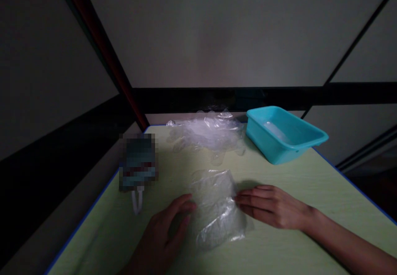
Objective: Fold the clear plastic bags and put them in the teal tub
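Observation:
A clear plastic sheet or bag (pixel 217 211), creased and shiny, lies flat near the middle front of the table. My left hand (pixel 167 229) is at its left edge, thumb and fingers apart, fingertips by the plastic and nothing gripped. From the right, my right hand (pixel 269 205) rests with its fingers stretched out and lying together, the tips touching the plastic's right edge. Farther back, a loose pile of clear plastic gloves (pixel 209 132) is spread on the table.
A turquoise plastic basin (pixel 276 142) stands at the back right of the pale green table (pixel 297 184). At the left edge sits a blurred dark item (pixel 139 161) with a white loop (pixel 137 200). Wall panels rise behind.

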`<state>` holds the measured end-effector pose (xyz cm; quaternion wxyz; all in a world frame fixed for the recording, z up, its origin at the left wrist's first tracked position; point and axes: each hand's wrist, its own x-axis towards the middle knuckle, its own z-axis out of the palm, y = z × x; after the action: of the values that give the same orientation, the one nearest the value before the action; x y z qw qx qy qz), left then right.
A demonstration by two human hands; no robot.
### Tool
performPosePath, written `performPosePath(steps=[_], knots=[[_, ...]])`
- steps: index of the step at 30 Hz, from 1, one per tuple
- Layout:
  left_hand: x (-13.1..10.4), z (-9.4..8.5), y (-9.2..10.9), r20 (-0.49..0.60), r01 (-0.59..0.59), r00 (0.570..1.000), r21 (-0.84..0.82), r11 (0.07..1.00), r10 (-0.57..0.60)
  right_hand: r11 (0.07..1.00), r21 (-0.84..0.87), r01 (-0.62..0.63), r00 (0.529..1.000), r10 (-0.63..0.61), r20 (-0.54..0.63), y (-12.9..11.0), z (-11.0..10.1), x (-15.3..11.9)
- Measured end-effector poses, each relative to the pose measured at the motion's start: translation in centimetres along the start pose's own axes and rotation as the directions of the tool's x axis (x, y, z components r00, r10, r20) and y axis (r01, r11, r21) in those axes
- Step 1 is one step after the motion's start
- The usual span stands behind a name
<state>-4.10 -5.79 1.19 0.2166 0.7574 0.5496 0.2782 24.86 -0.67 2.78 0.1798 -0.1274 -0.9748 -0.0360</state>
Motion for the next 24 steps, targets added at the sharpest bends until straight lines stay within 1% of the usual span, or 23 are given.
performPosePath(steps=[5,8,11,14,17,19,21,24], knots=[[0.0,-0.1,0.1,-0.008,0.011,1.000,-0.030,0.999,-0.012,0.994,0.098,-0.040,0.999,0.042,-0.020,0.5,0.6,0.0],[0.0,-0.2,0.1,-0.060,-0.009,0.998,-0.048,0.999,0.006,0.989,0.133,-0.071,0.996,0.077,-0.040,0.6,0.8,0.0],[0.0,-0.3,0.3,-0.100,0.004,0.995,-0.074,0.997,-0.011,0.987,0.143,-0.075,0.996,0.082,-0.046,0.7,0.9,0.0],[0.2,-0.2,0.4,-0.064,0.053,0.996,-0.133,0.990,-0.061,0.983,0.161,-0.092,0.994,0.099,-0.040,0.6,0.8,0.0],[0.4,0.0,0.4,-0.022,0.081,0.996,-0.197,0.977,-0.087,0.962,0.218,-0.166,0.984,0.176,-0.026,0.6,0.8,0.0],[0.5,0.0,0.4,-0.013,0.083,0.996,-0.234,0.969,-0.089,0.926,0.288,-0.243,0.967,0.254,-0.001,0.6,0.8,0.1],[0.6,0.0,0.5,-0.017,0.094,0.995,-0.269,0.959,-0.102,0.872,0.363,-0.327,0.939,0.343,0.022,0.7,0.9,0.3],[0.7,-0.1,0.7,-0.017,0.140,0.988,-0.311,0.940,-0.152,0.741,0.501,-0.447,0.872,0.485,0.061,0.9,1.1,0.8]])
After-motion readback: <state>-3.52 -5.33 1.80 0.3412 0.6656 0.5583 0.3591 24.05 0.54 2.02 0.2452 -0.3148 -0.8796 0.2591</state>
